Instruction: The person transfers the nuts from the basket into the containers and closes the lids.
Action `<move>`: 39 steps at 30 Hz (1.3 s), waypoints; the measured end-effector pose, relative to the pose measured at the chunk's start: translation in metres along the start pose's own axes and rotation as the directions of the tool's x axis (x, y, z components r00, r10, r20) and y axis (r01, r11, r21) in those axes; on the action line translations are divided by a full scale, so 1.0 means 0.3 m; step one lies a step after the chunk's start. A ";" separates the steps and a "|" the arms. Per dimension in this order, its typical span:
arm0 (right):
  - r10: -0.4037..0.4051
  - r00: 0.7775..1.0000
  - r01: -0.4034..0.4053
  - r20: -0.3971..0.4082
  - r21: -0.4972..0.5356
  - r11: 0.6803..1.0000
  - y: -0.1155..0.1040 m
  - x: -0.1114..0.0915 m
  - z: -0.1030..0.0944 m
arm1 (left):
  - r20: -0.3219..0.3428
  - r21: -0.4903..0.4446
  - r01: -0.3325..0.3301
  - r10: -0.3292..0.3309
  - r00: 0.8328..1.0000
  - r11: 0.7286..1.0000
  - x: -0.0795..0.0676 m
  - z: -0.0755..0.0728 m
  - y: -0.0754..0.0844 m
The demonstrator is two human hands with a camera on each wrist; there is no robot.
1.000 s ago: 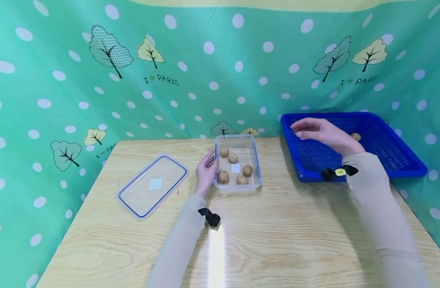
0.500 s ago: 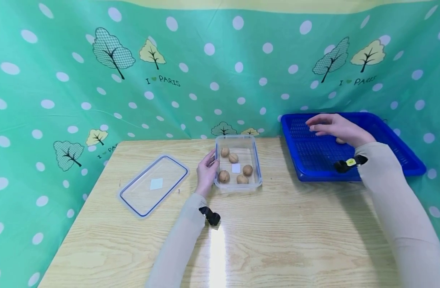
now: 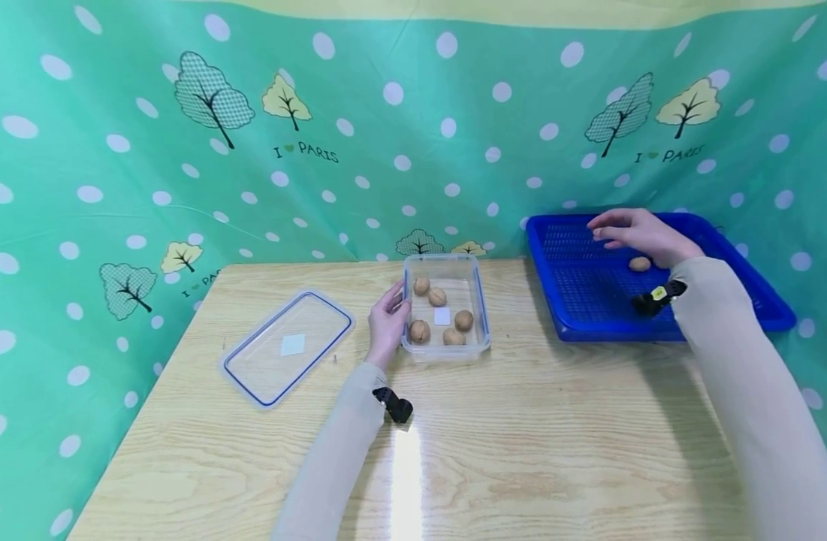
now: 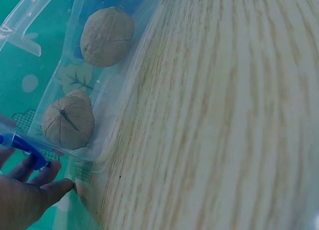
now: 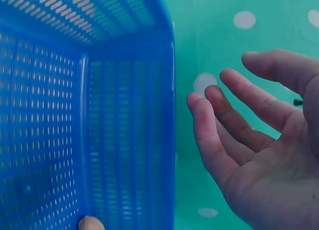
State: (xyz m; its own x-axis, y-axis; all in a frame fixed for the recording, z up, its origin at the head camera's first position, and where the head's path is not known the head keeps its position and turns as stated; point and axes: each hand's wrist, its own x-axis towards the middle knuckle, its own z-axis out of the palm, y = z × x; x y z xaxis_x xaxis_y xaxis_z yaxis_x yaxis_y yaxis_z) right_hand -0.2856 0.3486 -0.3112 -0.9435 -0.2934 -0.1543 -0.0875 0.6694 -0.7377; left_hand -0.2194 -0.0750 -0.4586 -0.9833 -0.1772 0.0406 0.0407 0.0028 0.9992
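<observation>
My left hand (image 3: pixel 386 327) rests against the left wall of a clear plastic food container (image 3: pixel 482 315). In the left wrist view its fingers (image 4: pixel 52 190) lie along the outside, by the blue-edged rim. Several walnuts (image 3: pixel 420 331) sit on the container's floor, some near the front and others toward the back left. Over the blue plastic basket (image 3: pixel 568 330) hovers my right hand (image 3: pixel 646 234), palm side turned left, fingers loosely bent and nothing between them. One walnut (image 3: pixel 639 264) lies in the basket just below that hand; part of a walnut (image 5: pixel 92 223) shows in the right wrist view too.
A clear lid (image 3: pixel 288 349) with a blue seal lies flat on the wooden table (image 3: pixel 521 451), left of the container. Behind the table hangs a green dotted cloth (image 3: pixel 399 120). The basket stands at the back right, close to the cloth.
My right hand has moved right and slightly up over the basket, and the walnut below it shows more fully now. My left hand and the container have stayed put.
</observation>
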 end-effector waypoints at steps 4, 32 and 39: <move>0.025 1.000 -0.025 0.001 0.025 0.999 0.027 0.009 -0.012 | 0.030 -0.036 0.017 -0.016 0.999 0.999 -0.001 -0.001 -0.003; 0.199 0.967 -0.160 -0.159 0.230 0.960 0.302 0.039 -0.053 | 0.010 0.006 -0.042 0.042 0.999 0.999 -0.004 -0.008 -0.004; 0.231 0.958 -0.188 -0.169 0.236 0.953 0.319 0.043 -0.068 | -0.001 0.032 -0.029 0.029 1.000 0.999 0.007 -0.012 -0.007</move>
State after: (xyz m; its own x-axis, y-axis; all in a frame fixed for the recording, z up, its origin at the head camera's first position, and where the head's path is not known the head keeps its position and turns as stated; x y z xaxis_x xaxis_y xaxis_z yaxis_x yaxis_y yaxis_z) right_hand -0.3127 0.4227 -0.3703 -0.9783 -0.0112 -0.2071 0.1694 0.5325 -0.8293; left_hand -0.2209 -0.0790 -0.4607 -0.9815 -0.1784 0.0692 0.0631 0.0394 0.9972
